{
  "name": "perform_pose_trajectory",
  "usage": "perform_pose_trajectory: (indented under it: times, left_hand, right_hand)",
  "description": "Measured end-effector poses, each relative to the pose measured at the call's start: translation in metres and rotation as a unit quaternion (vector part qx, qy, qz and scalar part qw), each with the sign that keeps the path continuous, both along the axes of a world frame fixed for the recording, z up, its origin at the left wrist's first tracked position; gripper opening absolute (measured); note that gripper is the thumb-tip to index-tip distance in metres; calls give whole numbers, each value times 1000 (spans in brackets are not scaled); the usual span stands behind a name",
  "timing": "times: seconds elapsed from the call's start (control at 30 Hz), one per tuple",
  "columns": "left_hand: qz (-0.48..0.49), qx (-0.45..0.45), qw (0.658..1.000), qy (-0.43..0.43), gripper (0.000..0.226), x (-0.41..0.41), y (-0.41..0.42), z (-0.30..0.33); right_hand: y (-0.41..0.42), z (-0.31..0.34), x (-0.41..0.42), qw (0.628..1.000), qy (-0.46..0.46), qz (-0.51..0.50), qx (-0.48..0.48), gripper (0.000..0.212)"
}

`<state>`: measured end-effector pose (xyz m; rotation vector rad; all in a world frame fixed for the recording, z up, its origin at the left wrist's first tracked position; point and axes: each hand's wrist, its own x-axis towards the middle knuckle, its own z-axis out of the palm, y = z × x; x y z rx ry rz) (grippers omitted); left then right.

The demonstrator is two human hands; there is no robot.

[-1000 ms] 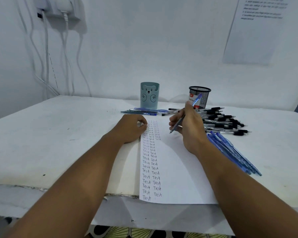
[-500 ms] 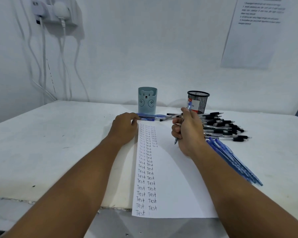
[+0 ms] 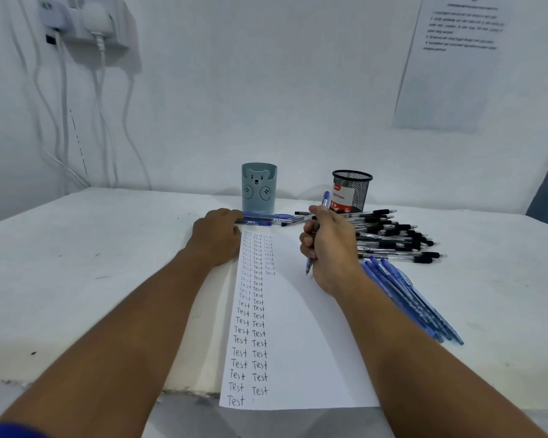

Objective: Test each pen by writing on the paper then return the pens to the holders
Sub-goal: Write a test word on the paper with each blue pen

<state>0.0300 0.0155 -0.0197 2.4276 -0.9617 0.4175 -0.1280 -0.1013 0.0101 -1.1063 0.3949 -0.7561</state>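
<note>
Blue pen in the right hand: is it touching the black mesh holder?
Apart. The head view shows the blue pen gripped in the right hand, with white table visible between its top and the black mesh holder.

Paper: "Test" handwritten repeatedly, 3 cols. Label in mesh holder: reads approx. "Ball Pens". Wall sheet: printed txt, illegible.

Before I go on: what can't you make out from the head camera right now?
- Left hand fingertips at the blue pens: knuckles hide any grip.
- Blue pen in the right hand: tip contact with the white paper unclear.
- Black mesh holder and teal bear holder: insides unseen.
- Wall notice: print too small.
</note>
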Motion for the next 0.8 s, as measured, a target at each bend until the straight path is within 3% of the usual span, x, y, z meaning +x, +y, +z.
perform_pose_trajectory:
  times: [0.23, 0.8]
  left_hand:
    - [-61, 15, 998, -20, 41, 13, -7, -1]
    - [15, 22, 999, -41, 34, 19, -13, 1]
  right_hand:
    - [0, -2, 2, 1000, -1, 17, -8, 18]
    - [2, 0, 2, 999, 30, 8, -39, 18]
